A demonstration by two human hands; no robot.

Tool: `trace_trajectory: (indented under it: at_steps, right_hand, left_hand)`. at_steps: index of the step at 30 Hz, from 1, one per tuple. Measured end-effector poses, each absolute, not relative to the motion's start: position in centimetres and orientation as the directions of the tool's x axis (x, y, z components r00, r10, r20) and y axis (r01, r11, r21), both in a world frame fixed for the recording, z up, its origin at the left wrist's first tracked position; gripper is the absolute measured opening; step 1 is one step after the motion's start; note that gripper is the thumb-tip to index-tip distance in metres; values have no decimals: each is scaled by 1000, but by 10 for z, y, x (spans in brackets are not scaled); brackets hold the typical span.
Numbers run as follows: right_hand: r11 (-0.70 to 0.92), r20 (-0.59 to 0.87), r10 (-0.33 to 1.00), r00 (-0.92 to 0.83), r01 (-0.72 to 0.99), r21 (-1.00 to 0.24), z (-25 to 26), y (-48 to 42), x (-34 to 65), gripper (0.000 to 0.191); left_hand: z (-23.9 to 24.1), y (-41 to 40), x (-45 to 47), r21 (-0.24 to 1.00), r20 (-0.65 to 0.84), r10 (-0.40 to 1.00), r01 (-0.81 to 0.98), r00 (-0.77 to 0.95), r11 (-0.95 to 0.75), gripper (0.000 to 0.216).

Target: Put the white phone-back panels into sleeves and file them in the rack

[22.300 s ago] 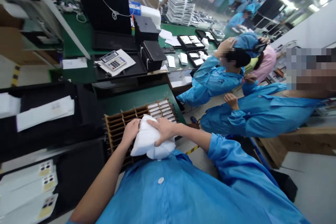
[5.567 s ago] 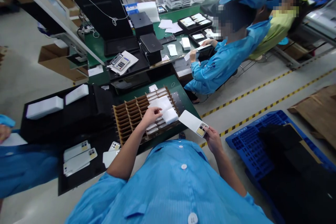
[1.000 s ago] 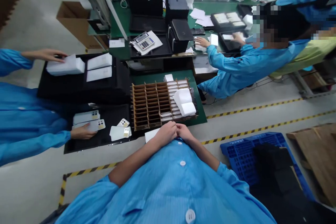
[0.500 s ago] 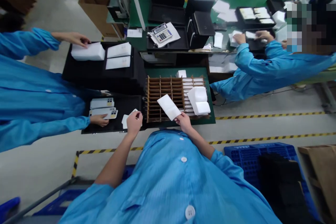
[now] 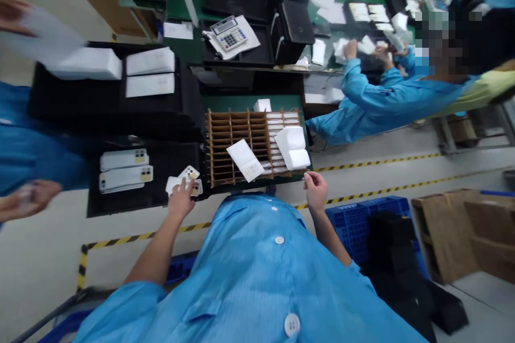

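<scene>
My left hand [image 5: 181,201] reaches down with fingers stretched out, touching white phone-shaped pieces with camera rings [image 5: 189,172] on the black tray [image 5: 156,195]. My right hand [image 5: 316,191] is closed in front of the divided cardboard grid [image 5: 220,142]; I cannot make out whether anything is between its fingertips. On the grid lies a flat white sleeve [image 5: 244,159], tilted and apart from both hands. A stack of folded white sleeves [image 5: 293,147] rests over the right-hand slots, near my right hand. Several slots there are filled with thin white pieces.
More phone-shaped pieces [image 5: 124,170] lie on the tray's left. White stacks [image 5: 150,72] sit on piled black trays. At left, a co-worker's hand [image 5: 30,198] is near; another co-worker's sleeve [image 5: 362,86] is at right. A calculator [image 5: 229,34] stands behind.
My right hand has let go of the white sleeve, which now rests on the grid, and has moved right. My left hand has lowered onto the phone-shaped pieces. The view has shifted.
</scene>
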State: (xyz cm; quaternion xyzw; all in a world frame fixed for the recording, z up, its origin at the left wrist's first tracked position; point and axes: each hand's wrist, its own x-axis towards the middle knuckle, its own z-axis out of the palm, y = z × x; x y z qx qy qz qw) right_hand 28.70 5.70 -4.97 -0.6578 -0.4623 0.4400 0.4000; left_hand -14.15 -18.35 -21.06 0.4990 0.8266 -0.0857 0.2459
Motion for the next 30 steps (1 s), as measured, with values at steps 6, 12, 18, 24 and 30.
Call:
trace_trajectory:
  at_steps: [6, 12, 18, 24, 30]
  right_hand:
    - [-236, -173, 960, 222, 300, -924, -50, 92, 295, 33]
    - [-182, -209, 977, -38, 358, -916, -50, 73, 276, 31]
    - [-221, -316, 924, -215, 372, -901, -59, 36, 247, 33]
    - [-149, -332, 863, -382, 435, -888, -58, 21, 229, 29]
    - [-107, -333, 830, -447, 459, -882, -62, 17, 225, 27]
  left_hand:
    - [-223, -184, -171, 110, -517, 822, 934, -240, 341, 85]
    - [-212, -175, -167, 95, -544, 809, 941, -224, 325, 81]
    - [-200, -169, -165, 47, -579, 794, 965, -184, 258, 67]
    - [-199, -161, -155, 159, -553, 817, 943, -161, 293, 69]
    - [-198, -150, -155, 231, -533, 837, 931, -123, 284, 55]
